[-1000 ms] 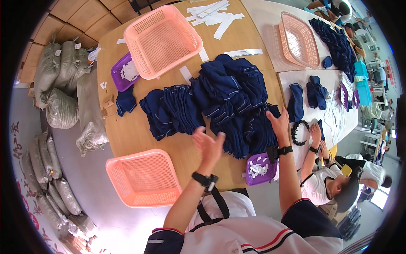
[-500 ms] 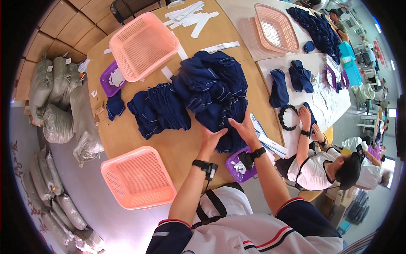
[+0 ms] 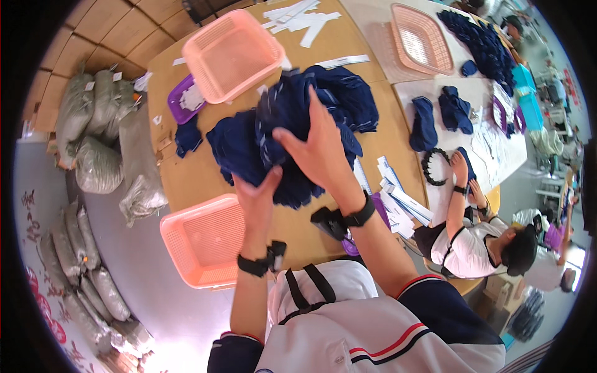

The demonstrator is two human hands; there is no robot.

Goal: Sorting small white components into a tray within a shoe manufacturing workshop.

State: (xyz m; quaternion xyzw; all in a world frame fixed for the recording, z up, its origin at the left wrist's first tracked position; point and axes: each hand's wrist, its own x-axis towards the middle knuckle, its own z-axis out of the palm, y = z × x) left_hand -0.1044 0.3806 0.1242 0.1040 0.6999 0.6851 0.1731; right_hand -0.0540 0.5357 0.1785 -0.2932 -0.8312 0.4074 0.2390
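Note:
A heap of navy cloth pieces (image 3: 354, 99) with pale stitched edges lies on the wooden table in front of me. A bundle of navy pieces (image 3: 233, 146) adjoins its left side. Over the near side of the heap, my right hand (image 3: 323, 146) lies with thumb and fingers spread. My left hand (image 3: 256, 196) is at the bundle's lower edge, its thumb and fingers apart and slightly blurred. Whether either hand presses on the cloth is hard to see. Both wrists carry black straps with small devices.
Pink baskets stand at the far left (image 3: 273, 59), near left (image 3: 171, 248) and far right (image 3: 398, 46). A purple tray (image 3: 180, 115) holds white slips. Paper strips (image 3: 413, 214) and rulers lie right. A co-worker (image 3: 476, 242) sits at the adjoining white table. Sacks (image 3: 102, 171) line the floor left.
Both hands have moved left and away from the near end of the heap, and their grip on the cloth has loosened. The heap now overlaps the left bundle. The whole view has shifted slightly.

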